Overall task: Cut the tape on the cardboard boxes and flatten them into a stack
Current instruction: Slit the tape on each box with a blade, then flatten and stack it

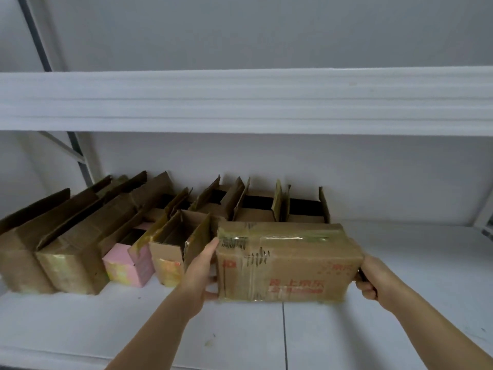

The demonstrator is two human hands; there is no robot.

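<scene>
Hands clamp the taped cardboard box (288, 261) to lift it off the shelf (400, 263). Left hand (198, 273) presses with straight fingers. Right hand (372, 280) curls round a dark handle, likely a cutter.

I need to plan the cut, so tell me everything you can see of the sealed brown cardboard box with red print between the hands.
The sealed brown cardboard box with red print is oblong and lies lengthwise on the white shelf, in front of the opened boxes. Glossy clear tape runs along its closed top and wraps down the front face, over a torn label with a barcode. The cardboard looks worn and creased. The left hand lies flat against its left end; the right hand, curled round a dark object, is at its right end.
</scene>
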